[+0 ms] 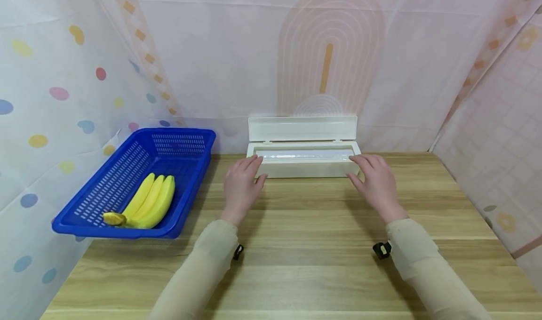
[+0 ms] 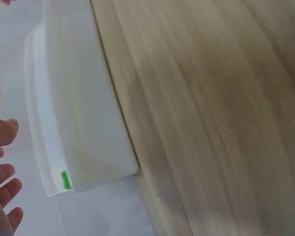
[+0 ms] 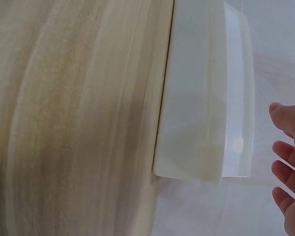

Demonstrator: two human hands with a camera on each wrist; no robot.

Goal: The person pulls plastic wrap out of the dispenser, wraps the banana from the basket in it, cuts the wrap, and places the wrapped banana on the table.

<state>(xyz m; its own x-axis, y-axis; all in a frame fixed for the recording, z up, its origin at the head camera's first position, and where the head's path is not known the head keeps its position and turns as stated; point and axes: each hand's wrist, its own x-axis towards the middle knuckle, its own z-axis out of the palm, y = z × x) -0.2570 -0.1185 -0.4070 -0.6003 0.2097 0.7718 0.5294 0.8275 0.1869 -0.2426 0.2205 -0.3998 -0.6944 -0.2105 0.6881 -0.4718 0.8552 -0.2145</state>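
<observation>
I have the left grip (image 1: 242, 186) and right grip (image 1: 376, 181) spread near the oblong white box (image 1: 308, 171), lid (image 1: 302, 129) raised, far on the wood-grain tabletop (image 1: 305, 230). Both partly hide its ends; I cannot identify the glossy contents (image 1: 296, 154). Left: perforated blue basket (image 1: 195, 183), smooth bananas (image 1: 150, 200) inside.

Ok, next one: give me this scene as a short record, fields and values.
white box: on the wooden table, near the fabric backdrop
lid: raised
inside box: shiny material
left hand: open, by the box's left end, not touching it
right hand: open, by the right end, not touching it
blue basket: left of the box
basket contents: three bananas, joined at the stem
</observation>
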